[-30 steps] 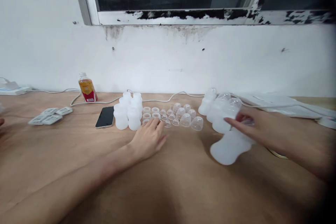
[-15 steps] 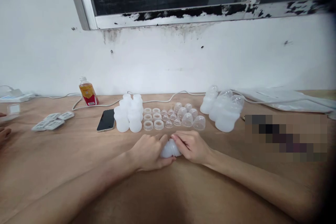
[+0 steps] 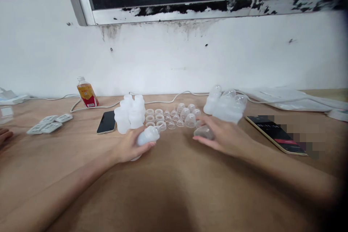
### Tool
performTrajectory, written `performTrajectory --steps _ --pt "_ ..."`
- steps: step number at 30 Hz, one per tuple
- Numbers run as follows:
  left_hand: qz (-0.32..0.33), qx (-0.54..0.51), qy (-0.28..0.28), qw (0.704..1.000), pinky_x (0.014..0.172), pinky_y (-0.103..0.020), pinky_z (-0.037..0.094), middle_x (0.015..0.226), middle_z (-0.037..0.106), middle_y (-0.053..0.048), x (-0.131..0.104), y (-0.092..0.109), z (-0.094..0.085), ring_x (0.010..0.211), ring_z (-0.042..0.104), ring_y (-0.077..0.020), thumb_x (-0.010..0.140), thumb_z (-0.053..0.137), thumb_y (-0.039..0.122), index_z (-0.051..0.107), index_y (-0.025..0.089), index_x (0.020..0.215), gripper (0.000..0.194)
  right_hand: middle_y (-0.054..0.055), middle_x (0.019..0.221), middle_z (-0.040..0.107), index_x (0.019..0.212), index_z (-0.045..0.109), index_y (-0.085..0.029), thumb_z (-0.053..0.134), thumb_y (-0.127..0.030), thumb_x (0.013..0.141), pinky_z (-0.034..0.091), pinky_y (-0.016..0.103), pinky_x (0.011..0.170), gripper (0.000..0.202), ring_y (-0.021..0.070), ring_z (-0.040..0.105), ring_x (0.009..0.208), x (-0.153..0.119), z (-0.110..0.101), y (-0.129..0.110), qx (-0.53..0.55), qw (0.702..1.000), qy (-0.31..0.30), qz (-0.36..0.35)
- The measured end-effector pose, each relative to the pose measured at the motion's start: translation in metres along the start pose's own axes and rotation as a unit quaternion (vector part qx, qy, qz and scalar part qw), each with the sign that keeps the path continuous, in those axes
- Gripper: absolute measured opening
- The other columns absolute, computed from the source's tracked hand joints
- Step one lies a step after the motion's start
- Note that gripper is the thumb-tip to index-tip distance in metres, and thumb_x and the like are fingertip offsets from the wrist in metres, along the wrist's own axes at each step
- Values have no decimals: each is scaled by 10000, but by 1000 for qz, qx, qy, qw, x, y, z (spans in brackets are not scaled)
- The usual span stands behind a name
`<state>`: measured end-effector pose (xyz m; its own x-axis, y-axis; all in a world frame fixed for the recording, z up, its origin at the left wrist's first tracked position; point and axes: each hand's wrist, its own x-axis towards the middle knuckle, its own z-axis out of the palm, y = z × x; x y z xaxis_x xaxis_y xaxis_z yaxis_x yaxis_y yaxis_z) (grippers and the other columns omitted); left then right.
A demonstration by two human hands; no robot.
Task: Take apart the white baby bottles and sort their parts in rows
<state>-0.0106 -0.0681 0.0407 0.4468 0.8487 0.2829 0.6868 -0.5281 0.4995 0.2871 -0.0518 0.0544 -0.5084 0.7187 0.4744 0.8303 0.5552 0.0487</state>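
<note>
My left hand [image 3: 129, 145] is wrapped round a white baby bottle [image 3: 148, 136], tilted so that its clear nipple points right. In my right hand [image 3: 224, 132], a clear dome cap [image 3: 204, 132] sits between thumb and fingers, just off the front of the cap group. Other clear dome caps [image 3: 190, 120] stand beyond it. Small clear nipples [image 3: 171, 125] and translucent collar rings [image 3: 150, 119] lie in rows to their left. White bottle bodies [image 3: 123, 120] stand behind my left hand. Capped bottles [image 3: 227, 107] are grouped behind my right hand.
A dark phone [image 3: 106, 122] lies left of the bottles, and another phone [image 3: 274, 134] lies at right. Farther left are a drink bottle [image 3: 87, 93], flat white packets [image 3: 51, 127] and another person's hand [image 3: 4, 136]. A white cable [image 3: 174, 98] and plastic bag [image 3: 288, 98] run along the wall.
My hands have moved apart. The left has carried the bottle leftward, its nipple now showing, while the right has left it and taken a dome cap from the group's right end.
</note>
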Motion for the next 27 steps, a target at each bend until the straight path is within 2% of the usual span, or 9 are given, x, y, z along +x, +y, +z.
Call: performTrajectory --steps 4,9,13,16,18,22,24,25,27 --pt "8 -14 23 1000 549 -207 352 673 522 14 1 0 4 607 462 -107 745 445 428 486 138 797 298 109 1027 524 1086 402 -174 479 -422 736 432 302 530 436 224 559 746 3 32 -16 -36 996 -75 20" --pt "12 -12 15 1000 567 -210 363 704 530 4 0 4 4 629 471 -111 737 457 418 484 140 796 285 146 1065 451 1058 428 -174 469 -437 740 375 264 416 414 210 548 653 8 47 -13 -127 988 -39 76" --pt "-4 5 1 1000 573 -219 380 729 552 -8 1 7 3 647 500 -126 739 444 443 493 146 861 324 162 1099 431 1016 462 -173 475 -458 730 404 284 452 404 271 529 807 11 43 -18 -131 988 3 84" --pt "-13 61 -20 998 585 -245 400 778 578 -29 3 13 5 680 538 -158 724 427 527 479 161 967 442 149 1105 447 1019 457 -180 484 -465 726 445 345 626 410 275 481 945 14 35 -36 -10 997 42 63" --pt "5 130 -41 991 582 -268 411 806 589 -46 5 19 9 694 559 -188 685 429 594 468 173 1005 531 106 1002 523 1059 417 -194 454 -482 742 450 327 658 430 207 536 839 17 31 -52 148 988 -20 44" --pt "73 232 -67 968 541 -277 416 875 598 -64 11 28 16 698 584 -215 707 368 613 452 193 1023 532 10 667 577 937 430 -179 290 -474 821 426 221 423 346 99 527 469 23 32 -76 414 871 -256 68" --pt "81 242 -73 964 526 -275 413 876 603 -66 16 26 18 691 589 -219 718 341 616 446 193 1014 527 1 617 559 895 432 -168 286 -461 825 391 198 347 334 94 506 427 26 36 -80 456 837 -290 86" --pt "77 242 -78 964 524 -275 411 864 606 -67 18 24 18 688 589 -221 710 343 626 444 191 1010 538 7 639 562 913 433 -167 316 -444 821 397 198 346 315 99 514 450 27 37 -80 453 844 -276 84" --pt "67 234 -89 966 534 -276 410 828 609 -66 24 17 18 681 590 -220 692 363 637 443 186 999 551 38 767 578 982 439 -173 404 -378 801 461 227 448 276 122 556 590 29 36 -79 401 893 -202 39"
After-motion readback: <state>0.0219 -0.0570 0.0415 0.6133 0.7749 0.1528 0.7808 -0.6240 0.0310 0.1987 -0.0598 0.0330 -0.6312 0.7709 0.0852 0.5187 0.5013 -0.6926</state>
